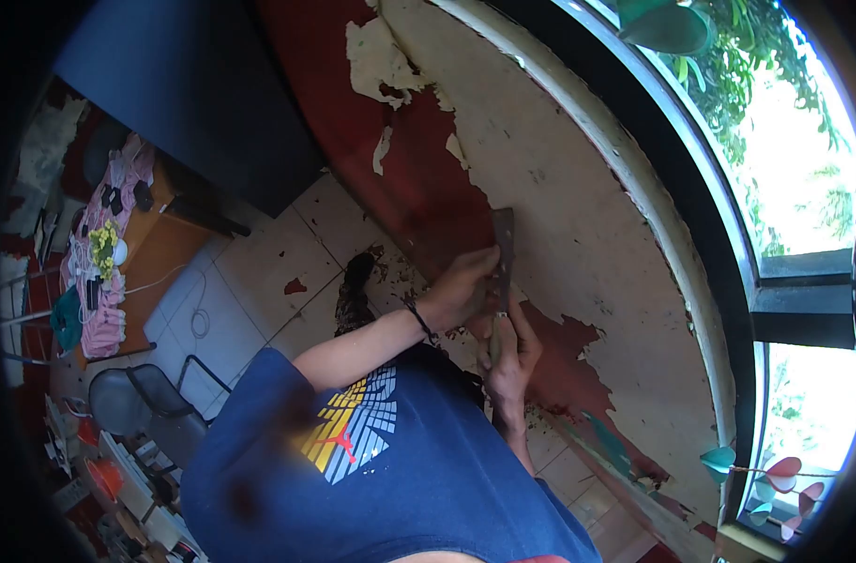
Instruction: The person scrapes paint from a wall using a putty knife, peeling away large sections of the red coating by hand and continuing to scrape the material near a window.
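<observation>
A scraper with a flat metal blade [505, 246] lies against the wall at the edge of its pale, peeling coating [578, 206]. My right hand [512, 355] is closed around the scraper's handle. From the left comes my left hand [461, 286], a dark bracelet at its wrist, with its fingers bent against the side of the blade. Some of those fingertips are hidden. Red surface [428, 178] shows where the coating is gone, with torn ragged edges above and below the hands.
Flakes of coating litter the tiled floor [306, 253]. A window [803, 394] with a dark frame borders the wall on the right, paper-like decorations [782, 474] strung nearby. At left stand a wooden desk [160, 244] with a pink cloth and a dark chair [146, 399].
</observation>
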Demonstrator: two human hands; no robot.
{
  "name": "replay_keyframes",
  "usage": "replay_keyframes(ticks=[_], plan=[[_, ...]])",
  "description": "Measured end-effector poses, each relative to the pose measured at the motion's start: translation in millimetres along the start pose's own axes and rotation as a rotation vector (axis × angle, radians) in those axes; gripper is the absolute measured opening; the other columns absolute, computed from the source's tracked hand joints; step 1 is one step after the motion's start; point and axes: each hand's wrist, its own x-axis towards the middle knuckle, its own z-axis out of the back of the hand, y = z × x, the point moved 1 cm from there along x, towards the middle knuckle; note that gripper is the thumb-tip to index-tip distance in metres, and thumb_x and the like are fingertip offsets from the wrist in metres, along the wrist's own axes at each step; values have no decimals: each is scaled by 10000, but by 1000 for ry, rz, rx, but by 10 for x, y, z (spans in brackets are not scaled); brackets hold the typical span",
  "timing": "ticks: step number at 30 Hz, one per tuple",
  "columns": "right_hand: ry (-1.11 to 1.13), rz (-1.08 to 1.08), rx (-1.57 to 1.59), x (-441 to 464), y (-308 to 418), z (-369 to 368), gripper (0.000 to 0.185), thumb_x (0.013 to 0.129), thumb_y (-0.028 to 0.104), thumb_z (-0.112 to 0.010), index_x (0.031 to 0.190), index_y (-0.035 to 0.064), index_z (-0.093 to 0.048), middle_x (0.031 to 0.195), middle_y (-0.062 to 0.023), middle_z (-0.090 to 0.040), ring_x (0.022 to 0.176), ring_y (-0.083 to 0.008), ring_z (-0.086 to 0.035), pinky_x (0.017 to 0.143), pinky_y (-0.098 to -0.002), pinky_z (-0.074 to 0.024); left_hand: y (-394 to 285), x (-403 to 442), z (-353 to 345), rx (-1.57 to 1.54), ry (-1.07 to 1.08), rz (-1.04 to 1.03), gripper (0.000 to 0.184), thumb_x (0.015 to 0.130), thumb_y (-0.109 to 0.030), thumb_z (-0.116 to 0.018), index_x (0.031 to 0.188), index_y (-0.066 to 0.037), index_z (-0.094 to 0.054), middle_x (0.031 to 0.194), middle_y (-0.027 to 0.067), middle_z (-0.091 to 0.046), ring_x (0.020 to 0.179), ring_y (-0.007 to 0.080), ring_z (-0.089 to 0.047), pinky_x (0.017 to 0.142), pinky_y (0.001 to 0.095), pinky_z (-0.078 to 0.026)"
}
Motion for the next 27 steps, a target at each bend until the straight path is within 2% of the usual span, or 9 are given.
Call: replay_keyframes(ticks=[2,6,9,11,15,18,20,23,27], plan=[[-3,14,24,-18,27,-108,397,940,104,-406,1326,15,-419,718,-29,-509,412,-44,-380,340,-188,-268,-26,12,101,24,74,-18,244,950,-320,-467,1053,-109,-531,882,-10,-557,802,112,-550,697,291,-455],[-45,38,33,-54,-66,-34,390,940,100,-408,1318,5,-428,714,-27,-509,414,-43,-384,341,-186,-267,35,4,18,129,-27,-35,254,949,-332,-466,1049,-107,-528,873,0,-552,797,120,-546,711,308,-460],[-22,59,2,-27,-103,-14,389,939,99,-410,1312,-6,-431,721,-30,-518,418,-40,-386,343,-184,-263,84,31,63,18,-44,14,257,952,-333,-458,1036,-101,-528,869,12,-556,792,127,-548,723,318,-467],[-55,62,-15,16,-117,-87,391,938,98,-411,1312,-13,-428,716,-28,-524,421,-34,-385,348,-179,-253,42,65,118,15,49,-47,268,957,-363,-443,999,-117,-541,839,-15,-536,769,93,-525,664,256,-433],[-52,67,17,-28,-101,-28,388,936,93,-415,1310,-12,-433,708,-17,-524,422,-28,-379,362,-179,-258,36,17,18,81,-26,-56,284,953,-379,-445,989,-113,-536,837,-3,-536,756,97,-529,659,265,-442],[38,70,-46,95,-108,7,383,940,96,-415,1309,-3,-441,695,-6,-517,434,-30,-380,376,-184,-271,51,85,78,107,-91,-58,303,950,-396,-443,974,-108,-535,833,9,-538,734,101,-531,647,280,-455],[-19,233,-252,321,-248,-78,382,943,114,-409,1305,-3,-446,697,-7,-518,443,-29,-377,383,-186,-274,-143,116,115,38,-63,-132,308,947,-401,-448,974,-110,-545,837,-3,-543,741,98,-537,641,288,-459],[19,197,-223,259,-118,-152,378,944,124,-414,1294,-11,-456,704,-8,-517,455,-28,-381,384,-182,-272,-316,-21,-14,99,-105,-75,304,939,-407,-465,975,-120,-557,843,-20,-550,760,93,-543,648,287,-459],[-3,91,-54,2,-99,8,374,940,122,-425,1288,-11,-463,712,-14,-513,455,-30,-384,382,-183,-276,-20,-1,11,110,-75,-57,263,953,-352,-458,990,-108,-548,817,-20,-537,750,92,-535,619,262,-447]])
